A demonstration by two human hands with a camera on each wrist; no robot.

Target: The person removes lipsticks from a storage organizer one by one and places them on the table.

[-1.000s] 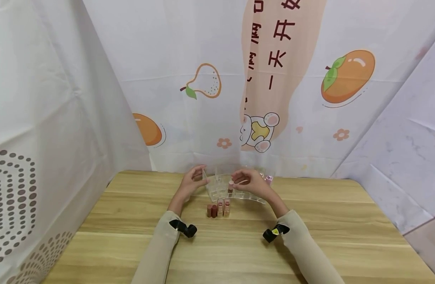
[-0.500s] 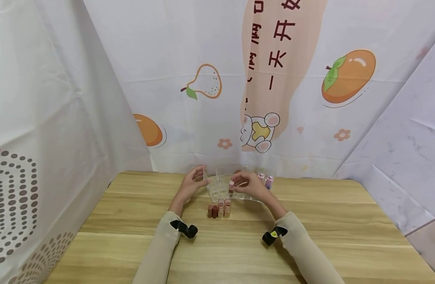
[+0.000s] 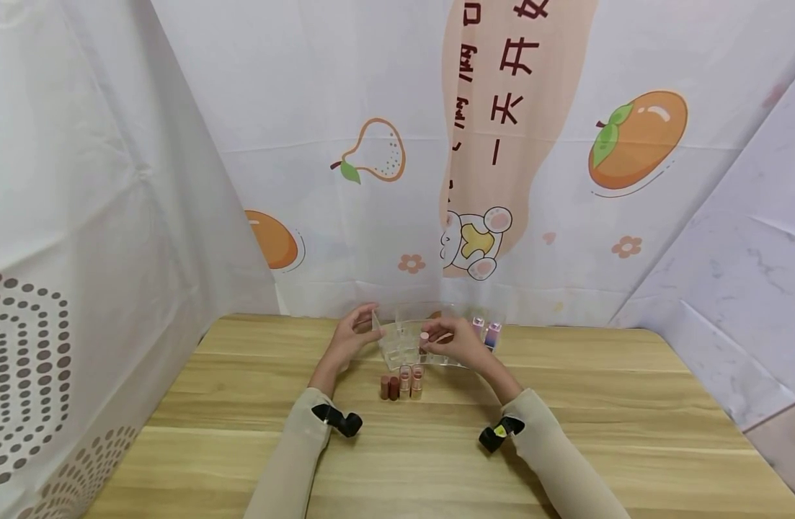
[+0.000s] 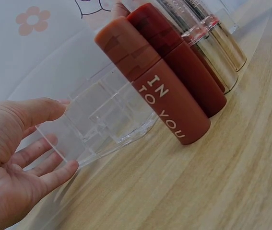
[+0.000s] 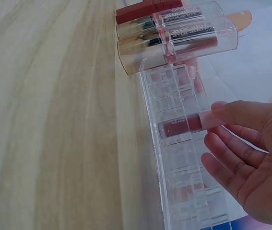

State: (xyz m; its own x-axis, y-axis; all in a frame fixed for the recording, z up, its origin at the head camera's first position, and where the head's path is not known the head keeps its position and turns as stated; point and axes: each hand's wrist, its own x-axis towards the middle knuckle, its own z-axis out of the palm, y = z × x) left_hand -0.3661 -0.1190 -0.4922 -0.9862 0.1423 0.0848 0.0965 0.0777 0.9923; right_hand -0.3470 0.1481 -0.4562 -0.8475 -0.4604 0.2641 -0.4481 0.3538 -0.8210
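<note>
My left hand (image 3: 348, 339) grips the left side panel of a clear acrylic organizer (image 4: 102, 112), thumb on one face and fingers on the other. With thumb and fingertips my right hand (image 5: 255, 148) pinches the pale pink cap of a lip gloss tube (image 5: 183, 126). The tube's dark red body stands inside a compartment in the organizer's front row. In front of the organizer, two matte tubes, one brown-pink (image 4: 157, 84) and one dark red (image 4: 181, 60), stand beside two clear-cased lipsticks (image 5: 188, 38) with gold bases.
Two tubes with pinkish-purple caps (image 3: 493, 335) stand at the organizer's right end, partly behind my right wrist. A printed white curtain (image 3: 345, 238) hangs close behind. The wooden table (image 3: 410, 461) stretches toward me and to both sides.
My right wrist has sunk slightly, uncovering more of the purple-capped tubes. The lip gloss stays in its fingers at nearly the same spot. My left hand keeps its place on the organizer.
</note>
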